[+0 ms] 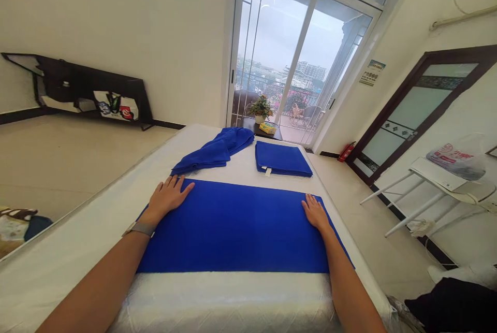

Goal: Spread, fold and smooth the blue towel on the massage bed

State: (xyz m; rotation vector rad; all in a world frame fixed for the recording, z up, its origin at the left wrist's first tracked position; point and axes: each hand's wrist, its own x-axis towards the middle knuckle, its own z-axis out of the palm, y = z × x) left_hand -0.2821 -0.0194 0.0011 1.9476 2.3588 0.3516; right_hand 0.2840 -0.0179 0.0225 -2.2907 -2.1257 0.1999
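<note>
A blue cloth (240, 229) is spread flat in a wide rectangle on a mattress (229, 302) wrapped in clear plastic. My left hand (169, 197) lies on the cloth's far left corner, fingers extended and thumb apart. Near the far right corner, my right hand (315, 212) rests flat on the same cloth with its fingers stretched out. Beyond them sits a neat stack of folded blue cloth (283, 158) with a white tag at its near edge. To its left lies a loose, crumpled heap of blue cloth (217, 150).
Behind the mattress stands a small dark table with a potted plant (261, 109) and a yellow tissue pack (267, 128), before sliding glass doors (298, 58). At right are a white chair (438, 183) bearing a plastic bag (458, 157), and a fire extinguisher (347, 151).
</note>
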